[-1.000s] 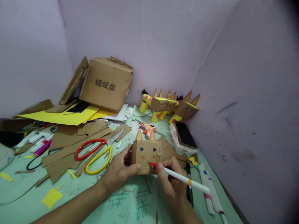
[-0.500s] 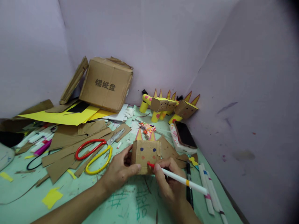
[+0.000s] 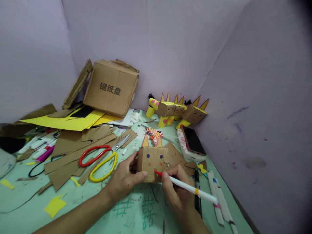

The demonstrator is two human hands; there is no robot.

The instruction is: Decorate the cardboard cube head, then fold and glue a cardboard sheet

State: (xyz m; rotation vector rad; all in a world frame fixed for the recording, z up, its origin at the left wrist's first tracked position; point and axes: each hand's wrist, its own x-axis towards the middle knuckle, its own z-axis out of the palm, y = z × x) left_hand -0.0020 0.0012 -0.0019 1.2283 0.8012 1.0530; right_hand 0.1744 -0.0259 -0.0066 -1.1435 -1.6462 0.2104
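Note:
A small cardboard box (image 3: 153,159) with two yellow, pink-edged ears on top stands upright on the table, its front towards me. Two blue dots, two faint orange-pink dots below them and a small red mark show on that front. My left hand (image 3: 128,177) grips the box by its left side, thumb on the front and the other fingers partly hidden behind. Pinched in my right hand (image 3: 179,185) is a white felt-tip pen (image 3: 192,188) with a red tip, which touches the lower middle of the box's front.
Red and yellow-handled scissors (image 3: 104,159) lie on cardboard strips (image 3: 63,175) at left. A large carton (image 3: 110,89) leans at the back near yellow sheets (image 3: 60,122). Finished cardboard animals (image 3: 168,109) stand back right, before a phone (image 3: 193,141). Several pens (image 3: 215,198) lie right.
The red mark under the pen tip looks slightly larger. Both hands and the box hold nearly the same place.

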